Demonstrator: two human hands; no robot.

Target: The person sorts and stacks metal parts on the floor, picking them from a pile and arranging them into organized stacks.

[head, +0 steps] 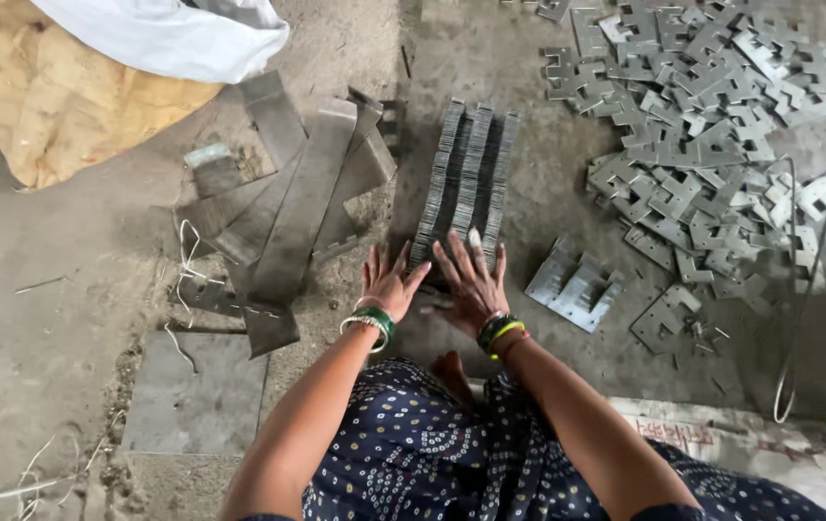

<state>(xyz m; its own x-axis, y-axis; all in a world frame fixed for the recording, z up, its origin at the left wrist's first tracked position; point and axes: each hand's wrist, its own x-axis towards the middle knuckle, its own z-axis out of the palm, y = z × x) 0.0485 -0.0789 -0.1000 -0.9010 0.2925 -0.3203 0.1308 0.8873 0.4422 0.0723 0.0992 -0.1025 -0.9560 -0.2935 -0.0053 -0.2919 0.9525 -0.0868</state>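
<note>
- three tight rows of grey stamped metal plates standing on edge (466, 178), mid concrete floor (37, 328)
- left hand (386, 285), right hand (471, 285): fingers spread flat vs near ends of rows, prob. squaring them
- loose grey plate heap (702, 106) right of rows; long metal strips (288, 207) left

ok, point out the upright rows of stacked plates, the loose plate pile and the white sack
stacked plate rows (466, 169), head view, top edge of middle row
loose plate pile (698, 106), head view, middle of heap
white sack (167, 34), head view, its lower bulge
</note>
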